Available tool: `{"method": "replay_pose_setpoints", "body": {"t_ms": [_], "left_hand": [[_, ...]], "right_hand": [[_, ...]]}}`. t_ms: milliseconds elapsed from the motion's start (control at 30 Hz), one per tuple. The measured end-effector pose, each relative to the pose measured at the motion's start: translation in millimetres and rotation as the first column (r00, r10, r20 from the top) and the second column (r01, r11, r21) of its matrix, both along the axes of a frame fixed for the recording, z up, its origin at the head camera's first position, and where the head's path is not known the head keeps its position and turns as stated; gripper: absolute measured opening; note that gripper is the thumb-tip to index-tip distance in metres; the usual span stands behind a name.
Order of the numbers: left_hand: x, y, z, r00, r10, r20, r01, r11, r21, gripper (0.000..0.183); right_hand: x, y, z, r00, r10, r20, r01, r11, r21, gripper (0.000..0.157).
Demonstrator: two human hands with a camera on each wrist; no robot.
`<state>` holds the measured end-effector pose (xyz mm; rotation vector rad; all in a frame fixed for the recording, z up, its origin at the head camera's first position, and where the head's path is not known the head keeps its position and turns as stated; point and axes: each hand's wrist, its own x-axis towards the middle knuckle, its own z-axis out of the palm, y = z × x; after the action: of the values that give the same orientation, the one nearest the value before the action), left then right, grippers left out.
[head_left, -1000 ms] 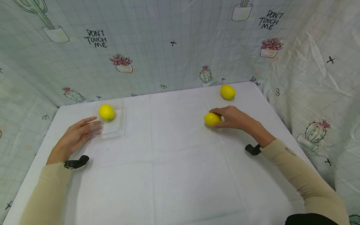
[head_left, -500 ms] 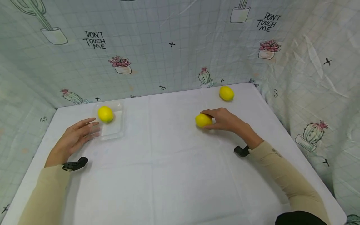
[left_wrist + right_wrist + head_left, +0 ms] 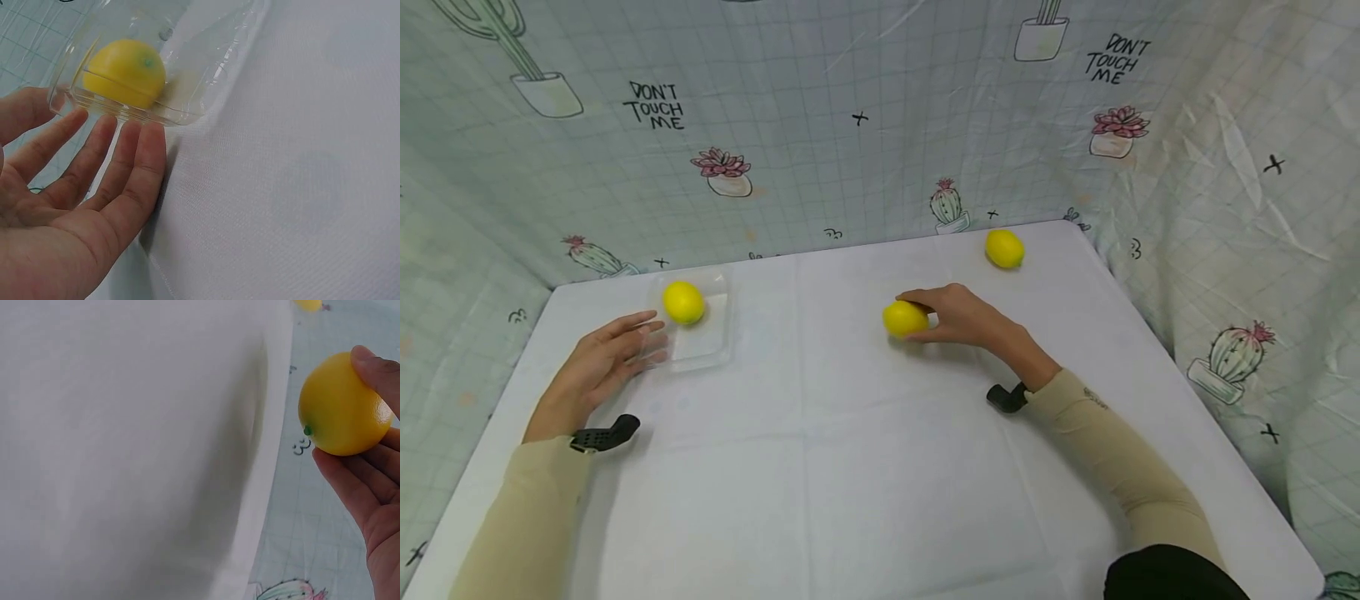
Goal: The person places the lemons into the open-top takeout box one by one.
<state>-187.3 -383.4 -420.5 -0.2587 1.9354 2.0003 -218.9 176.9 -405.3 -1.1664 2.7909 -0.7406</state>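
My right hand (image 3: 958,317) grips a yellow lemon (image 3: 905,319) between thumb and fingers over the middle of the table. The right wrist view shows this lemon (image 3: 340,406) with a small green tip. On the left, a clear plastic container (image 3: 709,354) holds another lemon (image 3: 683,302). My left hand (image 3: 602,367) is beside the container's near left side, fingers extended. In the left wrist view the fingertips (image 3: 150,134) are right at the container's wall (image 3: 181,119), and the thumb is by its corner.
A third lemon (image 3: 1004,248) lies near the back right corner of the white-covered table (image 3: 880,483). A patterned cloth (image 3: 820,125) hangs along the back and sides. Each wrist carries a black strap device (image 3: 606,435).
My right hand has carried its lemon leftward across the table, toward the container. The left hand, the container and the other lemons stay in place.
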Motion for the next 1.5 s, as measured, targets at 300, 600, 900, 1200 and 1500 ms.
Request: {"method": "replay_pose_setpoints", "body": {"t_ms": [300,600,900,1200,1500], "left_hand": [[0.6,-2.1,-2.3,1.000,0.002,-0.011,-0.001,0.999,0.036,0.070],[3.6,-2.6,-7.3,0.997,-0.009,-0.074,0.021,0.985,0.171,0.068],[3.0,-5.0,-6.5,0.997,-0.017,-0.079,0.029,0.987,0.158,0.066],[2.9,-5.3,-7.5,0.997,-0.016,-0.075,0.028,0.986,0.167,0.065],[1.5,-3.1,-7.9,0.997,-0.003,-0.080,0.019,0.977,0.211,0.058]], "right_hand": [[-10.5,-43.3,-1.0,0.996,0.080,-0.031,-0.082,0.993,-0.082,0.060],[-14.7,-87.2,4.2,0.990,0.137,-0.038,-0.141,0.984,-0.108,0.062],[-15.2,-116.7,10.2,0.984,0.180,-0.004,-0.179,0.977,-0.115,0.063],[-14.5,-136.7,19.9,0.977,0.211,-0.016,-0.212,0.969,-0.126,0.064],[-16.6,-153.9,26.6,0.970,0.241,-0.031,-0.243,0.962,-0.126,0.063]]}}
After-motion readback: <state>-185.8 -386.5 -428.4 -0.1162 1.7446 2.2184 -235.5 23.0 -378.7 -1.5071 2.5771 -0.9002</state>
